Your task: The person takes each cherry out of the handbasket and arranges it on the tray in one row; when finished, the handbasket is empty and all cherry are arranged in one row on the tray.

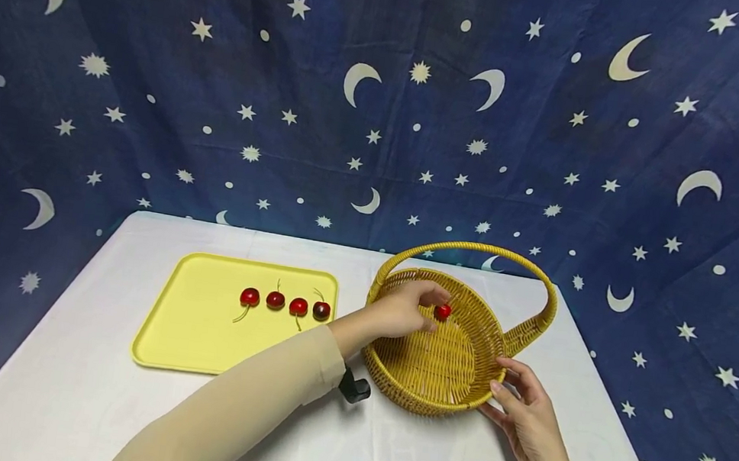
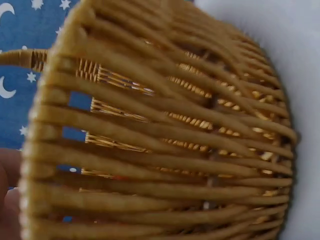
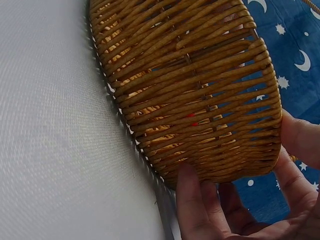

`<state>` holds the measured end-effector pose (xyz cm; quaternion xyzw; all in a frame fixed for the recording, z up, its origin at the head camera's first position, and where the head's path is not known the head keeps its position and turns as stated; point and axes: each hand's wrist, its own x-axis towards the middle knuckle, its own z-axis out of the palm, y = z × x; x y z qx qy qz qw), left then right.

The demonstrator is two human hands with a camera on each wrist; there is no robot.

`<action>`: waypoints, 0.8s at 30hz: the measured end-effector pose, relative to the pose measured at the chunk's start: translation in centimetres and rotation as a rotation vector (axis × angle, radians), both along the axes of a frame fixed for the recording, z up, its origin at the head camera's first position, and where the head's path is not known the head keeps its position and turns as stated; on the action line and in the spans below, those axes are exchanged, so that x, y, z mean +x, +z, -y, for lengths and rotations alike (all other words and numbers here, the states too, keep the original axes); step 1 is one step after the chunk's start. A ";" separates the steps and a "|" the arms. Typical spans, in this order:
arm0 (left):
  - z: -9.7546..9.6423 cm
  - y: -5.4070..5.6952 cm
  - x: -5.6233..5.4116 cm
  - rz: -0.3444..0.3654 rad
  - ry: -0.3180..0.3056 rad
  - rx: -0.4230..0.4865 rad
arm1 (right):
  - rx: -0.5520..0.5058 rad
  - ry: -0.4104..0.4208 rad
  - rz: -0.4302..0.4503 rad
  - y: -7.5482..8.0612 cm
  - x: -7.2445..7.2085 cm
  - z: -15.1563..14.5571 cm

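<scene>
A round wicker basket (image 1: 426,403) with a tall arched handle stands on the white table. My left hand (image 1: 404,308) reaches over its near left rim and pinches a red cherry (image 1: 442,312) between thumb and fingertips, inside the basket. Through the weave, a speck of that cherry shows in the right wrist view. My right hand (image 1: 527,415) grips the basket's right rim beside the handle's foot, its thumb on the edge and other fingers against the outer wall (image 3: 200,100). In the left wrist view the basket's side (image 2: 165,130) hides most of the left hand.
To the left lies a yellow tray (image 1: 185,323) with several cherries (image 1: 275,300) in a row, stems attached, near its right side. My left forearm passes over the tray's lower right corner. A dark blue cloth (image 1: 293,175) with moons and stars hangs behind the table.
</scene>
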<state>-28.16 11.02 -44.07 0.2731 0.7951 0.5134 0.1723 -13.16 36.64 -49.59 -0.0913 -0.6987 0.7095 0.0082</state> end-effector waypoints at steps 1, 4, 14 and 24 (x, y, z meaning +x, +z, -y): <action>-0.3 0.0 -0.2 0.010 0.018 0.002 | 0.001 -0.003 0.003 0.0 0.0 0.0; -0.9 -0.2 -0.6 0.033 0.089 -0.020 | 0.005 -0.004 0.004 0.1 0.1 -0.1; -1.6 -1.4 -1.6 0.006 0.136 -0.147 | 0.026 0.002 -0.007 0.2 -0.1 -0.2; -1.6 -1.7 -1.5 -0.010 0.004 -0.349 | 0.026 0.007 -0.010 0.0 -0.1 -0.1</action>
